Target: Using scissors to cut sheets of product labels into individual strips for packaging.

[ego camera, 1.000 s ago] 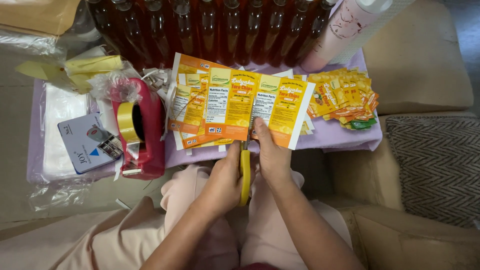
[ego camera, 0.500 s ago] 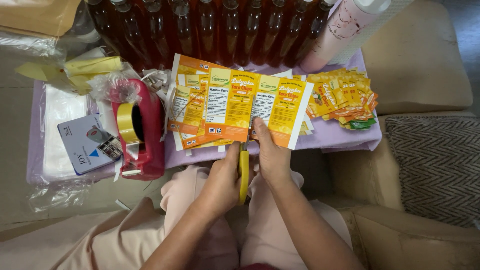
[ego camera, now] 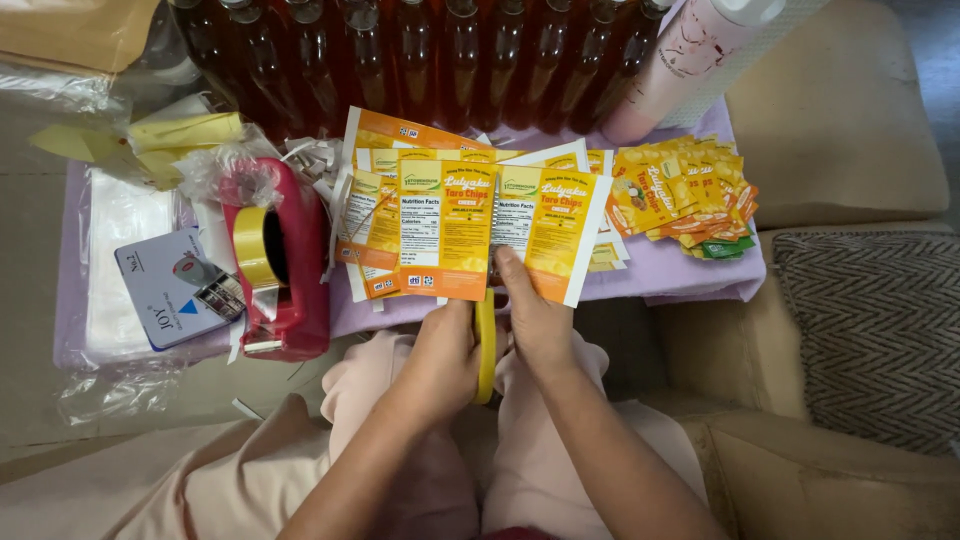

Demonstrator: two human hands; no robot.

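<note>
Lilac-clothed table [ego camera: 690, 275] — labels [ego camera: 685, 195], tape dispenser [ego camera: 280, 260].

Red tape dispenser [ego camera: 280, 262] beside amber bottles [ego camera: 420, 55].

Label sheet [ego camera: 490, 225] sits center, in front of the bottle row [ego camera: 420, 55]. Tape dispenser [ego camera: 278, 265] to its left, card [ego camera: 175, 285] further left on plastic bags [ego camera: 115, 215]. Cut label pile [ego camera: 685, 195] to the right, tall bottle [ego camera: 690, 55] behind it. Scissors [ego camera: 486, 345] below the sheet.
</note>
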